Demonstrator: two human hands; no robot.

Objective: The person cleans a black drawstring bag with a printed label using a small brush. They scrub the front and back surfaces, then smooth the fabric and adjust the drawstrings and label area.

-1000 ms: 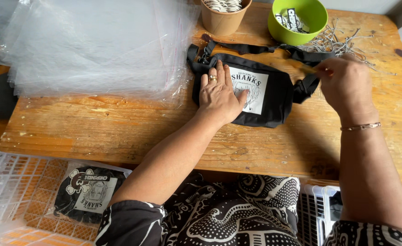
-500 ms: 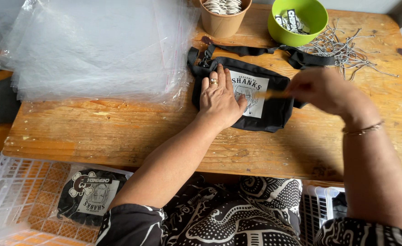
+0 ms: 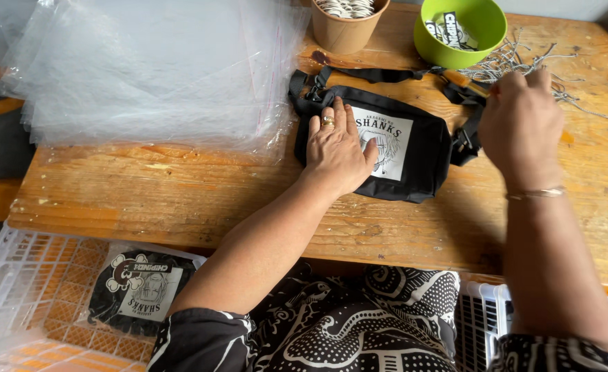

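A black waist bag (image 3: 421,162) with a white printed patch lies on the wooden table (image 3: 180,200). Its strap (image 3: 380,72) runs along the far side. My left hand (image 3: 337,148) rests flat on the bag's left half, fingers spread, a ring on one finger. My right hand (image 3: 521,127) hovers over the bag's right end by the strap buckle (image 3: 464,141). Its fingers are closed on a small brown-handled tool (image 3: 466,79), which pokes out toward the upper left.
A stack of clear plastic bags (image 3: 152,69) covers the table's left side. A paper cup (image 3: 349,27), a green bowl (image 3: 486,41) and a heap of metal pins (image 3: 569,65) sit at the far edge. A white crate (image 3: 28,289) at lower left holds a packed bag (image 3: 142,293).
My right hand has swung from over the bag's patch to the right end near the strap, carrying the tool. My left hand stays pressed on the bag.
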